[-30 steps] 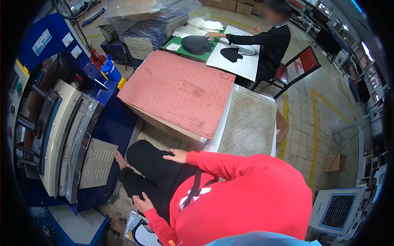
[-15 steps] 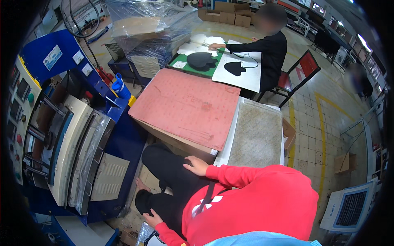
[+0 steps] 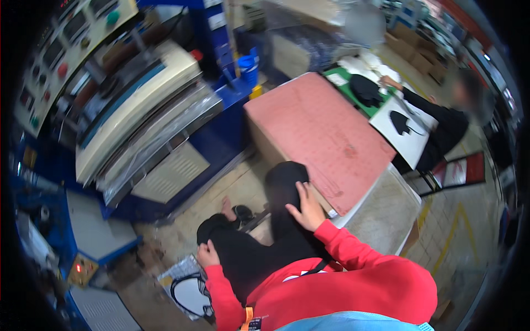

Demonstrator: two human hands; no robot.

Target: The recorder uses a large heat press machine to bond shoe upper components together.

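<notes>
Black trousers (image 3: 259, 259) take both palms: the right hand (image 3: 305, 208) lies flat and open on the thigh at one o'clock, the left hand (image 3: 208, 255) half-curled at nine, apparently bracing the seated body.

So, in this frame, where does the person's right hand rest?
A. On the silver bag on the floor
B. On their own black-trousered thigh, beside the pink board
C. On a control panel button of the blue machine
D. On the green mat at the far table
B: the right hand lies flat on the black-trousered leg, next to the edge of the pink board.
</notes>
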